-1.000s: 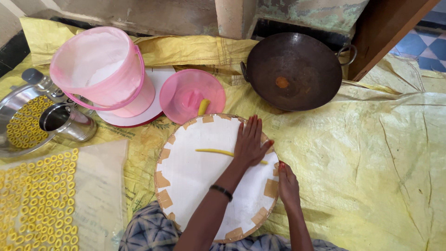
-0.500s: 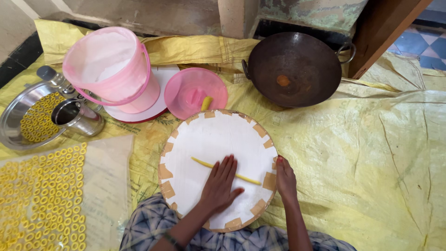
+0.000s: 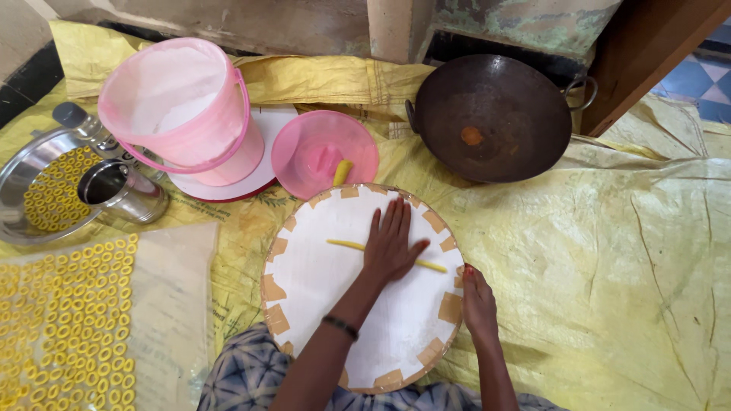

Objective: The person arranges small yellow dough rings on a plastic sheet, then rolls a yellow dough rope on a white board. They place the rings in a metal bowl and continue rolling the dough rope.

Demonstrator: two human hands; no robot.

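Head view: left hand (image 3: 390, 247) flat, fingers open, pressing yellow dough rope (image 3: 384, 254) at centre of round white board (image 3: 320, 297). Right hand (image 3: 478, 303) grips the rim at 3 o'clock. Roll with even palm pressure, board steadied.

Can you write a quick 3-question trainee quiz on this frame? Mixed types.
1. True or false: the left hand lies flat on the yellow dough strip on the round white board.
2. Where is the right hand?
A. inside the dark wok
B. at the board's right edge
C. on the pink bucket
3. Fill in: the yellow rings at far left lie on a sheet and in a steel ____.

Key: 1 true; 2 B; 3 plate.
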